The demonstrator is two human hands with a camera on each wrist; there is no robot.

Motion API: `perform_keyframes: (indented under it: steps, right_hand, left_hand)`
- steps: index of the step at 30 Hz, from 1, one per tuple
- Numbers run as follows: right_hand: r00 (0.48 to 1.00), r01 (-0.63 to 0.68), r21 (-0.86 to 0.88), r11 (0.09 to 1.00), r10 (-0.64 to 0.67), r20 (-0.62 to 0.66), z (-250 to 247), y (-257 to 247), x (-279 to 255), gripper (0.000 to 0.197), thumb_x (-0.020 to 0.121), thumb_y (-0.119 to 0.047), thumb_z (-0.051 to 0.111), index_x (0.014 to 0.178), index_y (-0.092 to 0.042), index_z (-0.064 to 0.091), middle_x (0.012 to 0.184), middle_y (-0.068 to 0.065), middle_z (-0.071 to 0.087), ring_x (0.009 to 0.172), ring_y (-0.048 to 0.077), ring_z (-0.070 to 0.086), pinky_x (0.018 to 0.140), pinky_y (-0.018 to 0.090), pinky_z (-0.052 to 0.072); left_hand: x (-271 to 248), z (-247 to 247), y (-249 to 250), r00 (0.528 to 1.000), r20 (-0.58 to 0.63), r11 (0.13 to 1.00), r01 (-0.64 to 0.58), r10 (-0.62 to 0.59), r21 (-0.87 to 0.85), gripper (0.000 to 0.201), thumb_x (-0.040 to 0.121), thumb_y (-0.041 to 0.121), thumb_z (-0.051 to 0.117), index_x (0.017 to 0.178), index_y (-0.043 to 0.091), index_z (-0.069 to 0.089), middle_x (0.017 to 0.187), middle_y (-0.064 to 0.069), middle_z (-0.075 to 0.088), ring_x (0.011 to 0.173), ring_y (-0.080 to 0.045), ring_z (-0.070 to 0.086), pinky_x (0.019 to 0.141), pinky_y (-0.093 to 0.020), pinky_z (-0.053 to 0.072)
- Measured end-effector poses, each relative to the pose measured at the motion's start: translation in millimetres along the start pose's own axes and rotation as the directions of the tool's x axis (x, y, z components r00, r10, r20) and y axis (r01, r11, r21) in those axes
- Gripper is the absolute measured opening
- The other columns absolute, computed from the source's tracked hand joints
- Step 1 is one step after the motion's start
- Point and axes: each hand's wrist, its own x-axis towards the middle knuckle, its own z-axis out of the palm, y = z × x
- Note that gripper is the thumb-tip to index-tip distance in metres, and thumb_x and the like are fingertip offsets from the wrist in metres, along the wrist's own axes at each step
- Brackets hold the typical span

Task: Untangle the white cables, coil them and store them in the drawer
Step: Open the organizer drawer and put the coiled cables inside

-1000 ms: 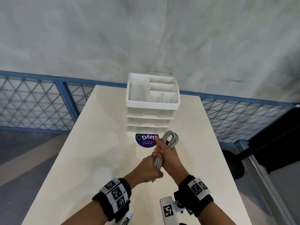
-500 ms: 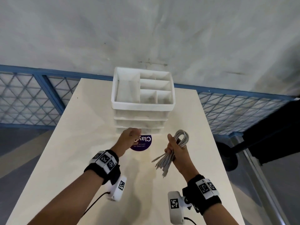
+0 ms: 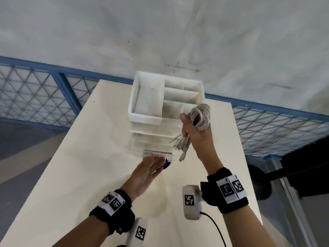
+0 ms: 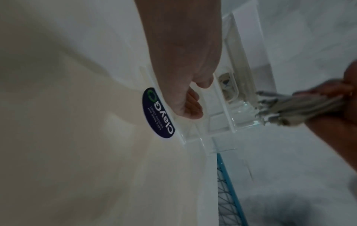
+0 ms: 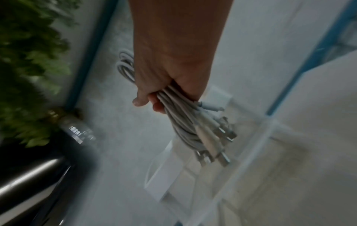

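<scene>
Our right hand (image 3: 193,134) grips the coiled cables (image 3: 197,120); our left hand (image 3: 147,168), fingers seemingly relaxed, touches the clear drawer (image 3: 157,152).

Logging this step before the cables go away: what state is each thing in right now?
white cables: coiled into one bundle, held up off the table, plug ends dangling.
right hand: grips the bundle.
left hand: fingers at the drawer front; grip unclear.
bottom drawer: pulled partly out.
organizer: upright on the table, top tray empty.
purple sticker: flat on the table.
</scene>
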Motion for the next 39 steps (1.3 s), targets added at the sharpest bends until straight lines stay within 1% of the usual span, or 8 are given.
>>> perform_keyframes:
  steps: [4,7,10,16,25,30,35,39]
  right_hand:
    - [0.918,0.060,-0.286,0.956,0.060,0.392,60,10,15,0.018,0.079,-0.028,0.073,0.084,-0.016,0.061,0.058,-0.017,0.064,0.053,-0.003,0.058,0.056,0.014,0.046]
    - [0.802,0.193,-0.574,0.796,0.209,0.560,94,48,14,0.049,0.077,-0.046,0.071,0.105,-0.008,0.059,0.099,0.008,0.072,0.094,0.025,0.067,0.085,0.037,0.052]
    - [0.782,0.178,-0.743,0.645,0.366,0.505,103,79,14,0.052,0.080,-0.049,0.065,0.108,-0.005,0.059,0.106,0.016,0.068,0.100,0.033,0.063,0.086,0.039,0.050]
    - [0.827,0.028,-0.852,0.523,0.467,0.314,93,101,21,0.050,0.085,-0.044,0.061,0.110,-0.001,0.058,0.111,0.019,0.064,0.105,0.036,0.060,0.085,0.037,0.046]
    - [0.925,-0.139,-0.931,0.336,0.381,0.000,81,114,19,0.037,0.097,-0.026,0.047,0.124,0.000,0.049,0.129,0.019,0.052,0.118,0.033,0.050,0.089,0.038,0.048]
    - [0.914,-0.218,-0.949,0.230,0.389,-0.115,74,110,17,0.069,0.089,-0.053,0.050,0.129,0.003,0.042,0.133,0.025,0.043,0.120,0.033,0.044,0.094,0.037,0.043]
    - [0.910,-0.275,-0.926,0.259,0.381,-0.164,55,107,12,0.096,0.074,-0.066,0.058,0.132,0.005,0.031,0.132,0.022,0.043,0.121,0.032,0.043,0.098,0.039,0.041]
    - [0.937,-0.140,-0.953,0.268,0.346,-0.041,43,112,-1,0.093,0.075,-0.066,0.058,0.132,0.002,0.029,0.133,0.018,0.038,0.123,0.031,0.039,0.099,0.040,0.041]
  left_hand:
    - [-16,-11,-14,0.999,0.044,0.999,-0.004,0.006,-0.032,0.038,0.096,0.031,0.039,0.108,0.001,0.059,0.103,-0.009,0.072,0.097,-0.015,0.067,0.081,-0.022,0.054]
    - [-21,-11,-17,0.999,0.046,0.996,-0.007,0.011,-0.092,0.035,0.097,0.026,0.038,0.106,-0.001,0.058,0.104,-0.014,0.067,0.095,-0.017,0.068,0.081,-0.023,0.056]
    - [-24,-9,-17,0.999,0.040,0.987,0.005,0.001,-0.159,0.037,0.097,0.024,0.039,0.109,-0.006,0.056,0.107,-0.020,0.063,0.093,-0.021,0.066,0.086,-0.027,0.056]
    - [-29,-9,-20,0.999,0.038,0.987,-0.013,0.020,-0.163,0.046,0.093,0.026,0.044,0.117,-0.012,0.053,0.110,-0.023,0.063,0.096,-0.022,0.065,0.087,-0.026,0.055]
    - [-32,-7,-25,0.999,0.024,0.989,-0.031,0.035,-0.142,0.050,0.093,0.027,0.043,0.122,-0.013,0.049,0.120,-0.024,0.062,0.112,-0.027,0.060,0.098,-0.030,0.050]
    - [-30,-7,-24,0.999,-0.015,0.989,-0.035,0.033,-0.146,0.045,0.098,0.023,0.039,0.123,-0.012,0.049,0.121,-0.027,0.060,0.111,-0.027,0.060,0.091,-0.027,0.054]
    - [-30,-2,-23,0.999,-0.042,0.984,-0.040,0.033,-0.173,0.038,0.097,0.020,0.041,0.118,-0.009,0.054,0.113,-0.024,0.064,0.097,-0.021,0.067,0.082,-0.024,0.057]
    - [-30,-1,-24,0.997,-0.069,0.983,-0.038,0.025,-0.181,0.036,0.097,0.020,0.043,0.116,-0.007,0.057,0.113,-0.024,0.066,0.094,-0.020,0.069,0.077,-0.023,0.058]
